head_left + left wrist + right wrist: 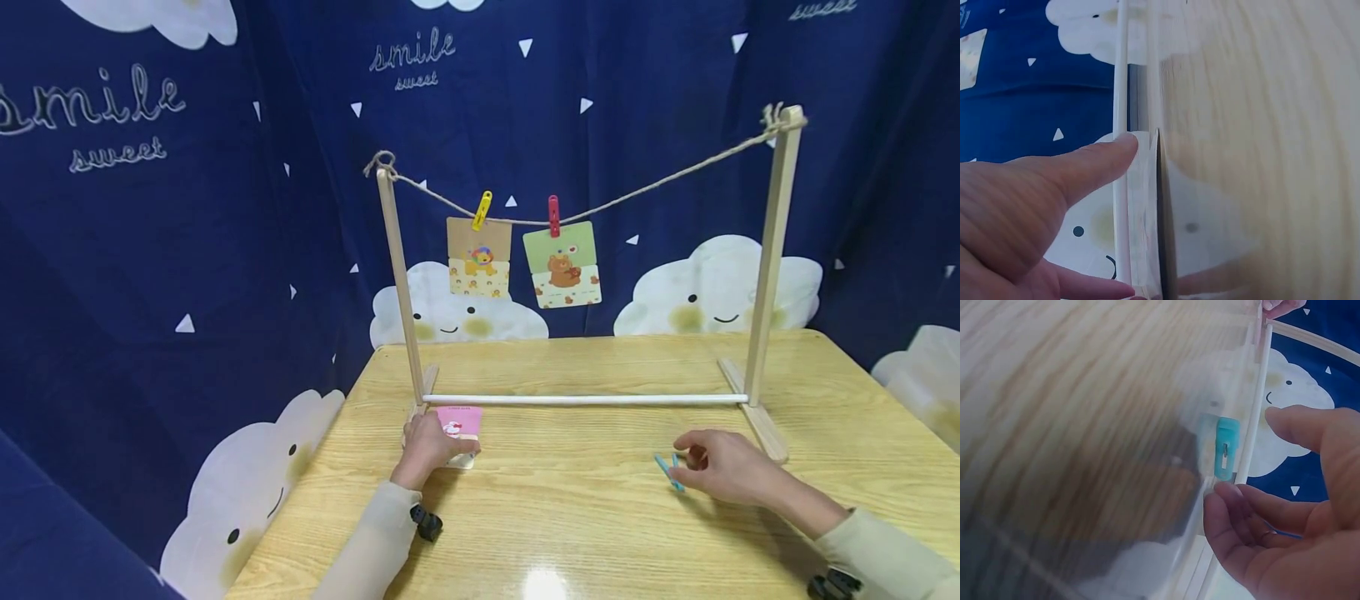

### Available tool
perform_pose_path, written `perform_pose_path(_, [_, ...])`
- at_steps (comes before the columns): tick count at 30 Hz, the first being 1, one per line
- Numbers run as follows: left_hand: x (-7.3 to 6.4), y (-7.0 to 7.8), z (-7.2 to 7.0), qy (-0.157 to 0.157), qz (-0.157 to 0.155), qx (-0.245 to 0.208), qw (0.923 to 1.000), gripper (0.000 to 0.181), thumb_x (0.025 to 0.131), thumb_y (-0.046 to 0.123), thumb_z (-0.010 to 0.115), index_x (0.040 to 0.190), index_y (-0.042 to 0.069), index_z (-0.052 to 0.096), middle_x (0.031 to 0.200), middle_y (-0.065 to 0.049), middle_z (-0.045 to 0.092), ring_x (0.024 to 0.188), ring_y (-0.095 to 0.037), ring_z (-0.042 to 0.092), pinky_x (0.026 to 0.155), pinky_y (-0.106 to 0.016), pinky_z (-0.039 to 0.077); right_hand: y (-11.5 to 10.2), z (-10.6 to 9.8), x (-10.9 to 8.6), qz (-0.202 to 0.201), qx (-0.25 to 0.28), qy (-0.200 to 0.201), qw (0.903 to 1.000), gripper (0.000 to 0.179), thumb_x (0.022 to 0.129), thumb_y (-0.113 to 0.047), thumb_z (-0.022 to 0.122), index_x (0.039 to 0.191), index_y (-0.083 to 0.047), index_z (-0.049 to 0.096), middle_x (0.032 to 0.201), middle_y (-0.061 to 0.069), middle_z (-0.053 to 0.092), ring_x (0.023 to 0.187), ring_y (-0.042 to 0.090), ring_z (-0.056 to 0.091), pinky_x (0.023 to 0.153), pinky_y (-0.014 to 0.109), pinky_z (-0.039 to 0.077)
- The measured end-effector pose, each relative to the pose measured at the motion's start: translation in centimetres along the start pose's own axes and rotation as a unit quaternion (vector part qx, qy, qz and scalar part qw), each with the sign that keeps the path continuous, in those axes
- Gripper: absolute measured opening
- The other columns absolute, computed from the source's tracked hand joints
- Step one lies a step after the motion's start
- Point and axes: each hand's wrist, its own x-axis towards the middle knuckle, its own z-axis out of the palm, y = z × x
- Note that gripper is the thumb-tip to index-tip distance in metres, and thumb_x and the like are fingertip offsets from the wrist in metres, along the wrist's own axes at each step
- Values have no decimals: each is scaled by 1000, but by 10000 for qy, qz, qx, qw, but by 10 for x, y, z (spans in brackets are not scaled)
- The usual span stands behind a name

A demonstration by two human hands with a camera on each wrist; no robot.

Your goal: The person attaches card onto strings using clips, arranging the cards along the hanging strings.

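A pink and white card (468,419) lies on the table at the foot of the left post. My left hand (427,450) is over it, the thumb stretched across to the card's right side and the fingers at its left side. In the left wrist view the card (1152,237) appears almost edge-on beside the thumb. My right hand (723,468) reaches around a light blue clothespin (663,465) on the table. The right wrist view has fingertips (1225,487) right at one end of the clothespin (1226,447), with the thumb held apart from it.
A twine line (667,182) sags between two wooden posts (774,250) joined by a white bar (585,400). A yellow clothespin (482,210) holds a lion card (480,258), and a red clothespin (554,217) a bear card (562,267). A dark blue curtain (315,208) hangs behind.
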Motion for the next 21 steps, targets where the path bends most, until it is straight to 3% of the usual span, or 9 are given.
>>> perform_pose_path(6, [-2,0,0,-8,29,72,10000,56,59,43,100,80,4,66,88,-11,60,100,-34,51,98,-51,37,-2,6,0,-106,10,34,9999,51,86,-41,83,114,1,70,76,-11,56,66,0,47,62,24,42])
perform_pose_path(14, [-4,2,-1,-73,-47,108,9999,56,57,44,101,76,7,63,93,-13,58,100,-35,48,93,-50,39,-2,8,4,-92,-64,-31,9999,52,85,-42,84,113,1,70,74,-11,55,64,1,46,61,24,41])
perform_pose_path(21, [-3,4,-1,-208,-97,29,9997,60,54,44,103,81,5,65,96,-14,56,102,-36,46,88,-50,40,-5,10,8,-89,-82,-181,9998,54,84,-41,84,113,1,69,72,-11,55,62,2,47,59,24,41])
